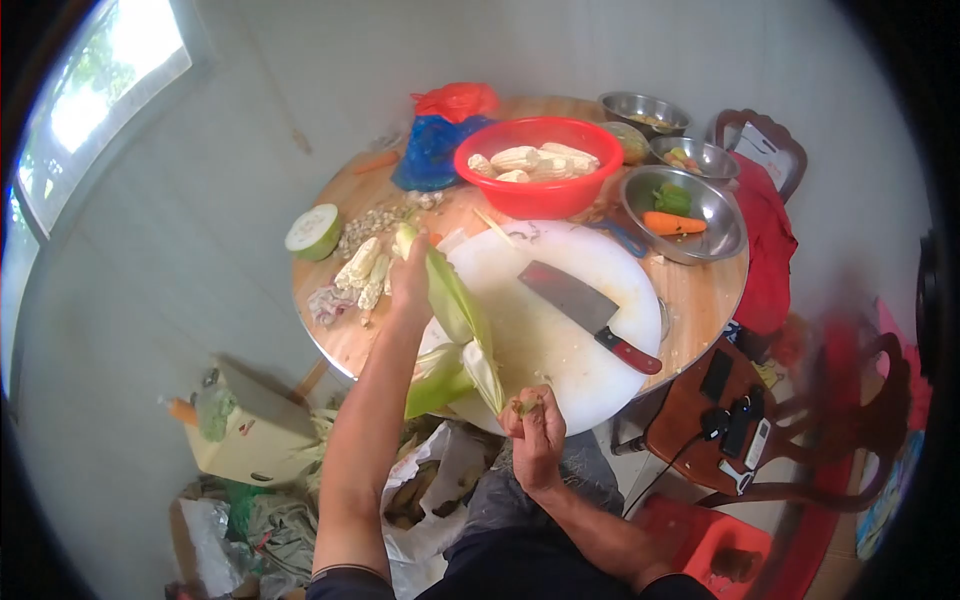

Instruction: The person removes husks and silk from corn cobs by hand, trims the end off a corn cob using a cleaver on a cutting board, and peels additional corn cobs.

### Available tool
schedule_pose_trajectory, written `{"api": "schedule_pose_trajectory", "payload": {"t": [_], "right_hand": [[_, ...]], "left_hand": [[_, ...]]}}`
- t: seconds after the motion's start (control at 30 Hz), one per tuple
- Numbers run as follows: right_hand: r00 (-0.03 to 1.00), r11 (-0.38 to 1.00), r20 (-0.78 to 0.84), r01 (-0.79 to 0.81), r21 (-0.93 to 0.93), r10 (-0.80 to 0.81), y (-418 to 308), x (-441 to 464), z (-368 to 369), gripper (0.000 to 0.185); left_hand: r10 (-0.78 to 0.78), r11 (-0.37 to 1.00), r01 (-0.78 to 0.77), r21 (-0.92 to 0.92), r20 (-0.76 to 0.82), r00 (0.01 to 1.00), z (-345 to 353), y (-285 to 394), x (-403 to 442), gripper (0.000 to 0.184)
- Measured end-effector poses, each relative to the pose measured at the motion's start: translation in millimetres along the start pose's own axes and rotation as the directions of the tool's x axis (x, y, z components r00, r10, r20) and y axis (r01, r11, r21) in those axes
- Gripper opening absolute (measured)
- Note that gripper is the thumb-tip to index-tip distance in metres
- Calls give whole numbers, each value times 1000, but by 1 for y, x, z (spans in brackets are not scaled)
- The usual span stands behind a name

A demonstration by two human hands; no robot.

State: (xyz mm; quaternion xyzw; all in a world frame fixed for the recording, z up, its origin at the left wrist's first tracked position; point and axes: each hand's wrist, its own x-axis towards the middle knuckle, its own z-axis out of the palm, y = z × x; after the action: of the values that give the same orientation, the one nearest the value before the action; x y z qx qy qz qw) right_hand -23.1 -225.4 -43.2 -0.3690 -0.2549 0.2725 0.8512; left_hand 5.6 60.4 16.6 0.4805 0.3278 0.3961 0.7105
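Observation:
My left hand (410, 275) is closed around the upper end of an ear of corn (404, 238), over the left side of the white round chopping board (590, 395). Long green husk leaves (455, 305) hang from the ear down toward me. My right hand (537, 438) is closed at the board's near edge, on the lower end of the corn husk (485, 378); a bit of greenish-brown shows between its fingers. A cleaver (575, 300) with a red and black handle lies flat on the board, to the right of the husk.
A red basin (540, 203) holds several husked ears. Left are more corn ears (368, 268), garlic (372, 228) and a cut gourd (314, 232). Right, a steel bowl (728, 235) holds a carrot and green pepper. Below are a bag of husks (440, 480) and a wooden chair (690, 440).

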Motion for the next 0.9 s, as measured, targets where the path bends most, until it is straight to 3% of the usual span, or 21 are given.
{"api": "schedule_pose_trajectory", "payload": {"t": [0.13, 0.2, 0.33, 0.47, 0.53, 0.57, 0.7, 0.73, 0.8, 0.83, 0.9], "right_hand": [[1000, 998, -31, -3, 68, 5, 5, -6, -7, 27], [1000, 1000, -19, 16, 8, -16, 9, -16, -11, 27], [999, 999, -26, -39, -20, 39, 4, -13, -14, 27], [977, 981, 117, -165, -98, 176, -17, 8, -19, 29], [949, 917, 206, -151, -369, 239, -46, 22, -16, 31], [950, 918, 206, -149, -368, 236, -51, 32, -16, 31], [970, 823, 243, 156, -546, -23, -78, 80, -4, 28], [954, 745, 280, 262, -614, -105, -85, 92, 3, 26], [936, 704, 305, 336, -625, -176, -101, 108, 25, 27], [913, 659, 330, 402, -635, -239, -107, 114, 34, 29], [885, 619, 344, 465, -633, -313, -112, 125, 46, 29]], "left_hand": [[-39, 999, 40, -30, 10, 999, -14, -18, 17, 41], [-105, 988, 98, -116, -56, 993, -21, -22, 30, 43], [-45, 996, 41, -83, -44, 998, -17, -8, 8, 50], [159, 987, -160, -11, 186, 970, -3, 36, -28, 45], [228, 969, -244, 24, 277, 933, 4, 44, -43, 43], [290, 943, -326, 62, 319, 902, 9, 44, -52, 51], [383, 843, -496, 208, 416, 825, 20, 45, -82, 74], [385, 842, -499, 205, 419, 822, 22, 44, -88, 74], [417, 778, -583, 232, 502, 757, 24, 44, -100, 56], [418, 777, -586, 232, 507, 754, 26, 43, -104, 56], [438, 743, -635, 214, 562, 702, 29, 43, -111, 73]]}}
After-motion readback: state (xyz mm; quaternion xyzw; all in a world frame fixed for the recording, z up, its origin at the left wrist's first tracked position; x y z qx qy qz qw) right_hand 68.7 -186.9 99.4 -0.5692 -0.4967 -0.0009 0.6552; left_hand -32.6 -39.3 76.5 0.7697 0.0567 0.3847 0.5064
